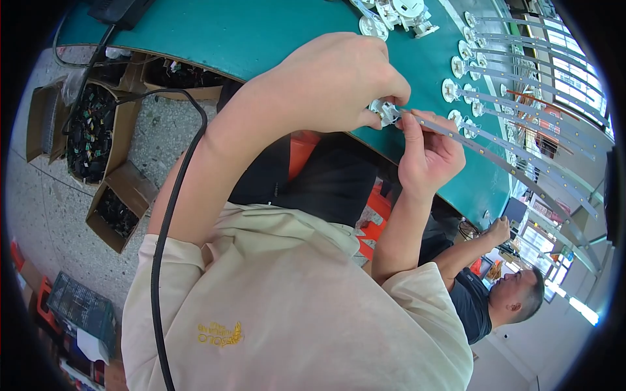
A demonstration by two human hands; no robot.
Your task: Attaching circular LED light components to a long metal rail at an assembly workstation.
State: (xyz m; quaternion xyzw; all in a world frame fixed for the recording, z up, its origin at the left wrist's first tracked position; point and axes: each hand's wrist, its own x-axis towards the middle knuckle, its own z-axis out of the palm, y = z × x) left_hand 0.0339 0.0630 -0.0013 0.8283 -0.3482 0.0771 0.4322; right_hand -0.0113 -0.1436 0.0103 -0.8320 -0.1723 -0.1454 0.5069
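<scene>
My left hand (355, 75) is closed, its thumb and fingers pinched on a small white plastic end piece (385, 112). Part of that piece is hidden behind the fingers. Close beside it, my right hand (433, 153) pinches a long, narrow LED strip (502, 161) near its end, between thumb and fingers. The strip runs away to the right, past the table's edge. Thin wires seem to lie between the white piece and the strip, too small to make out fully.
Several LED strips with round white ends (450, 90) lie along the right of the green table (261, 32). White round parts (398, 13) are piled at the far side. Boxes of dark parts (91, 137) stand left on the floor. A black cable (173, 215) crosses my left arm. Another person (482, 293) sits right.
</scene>
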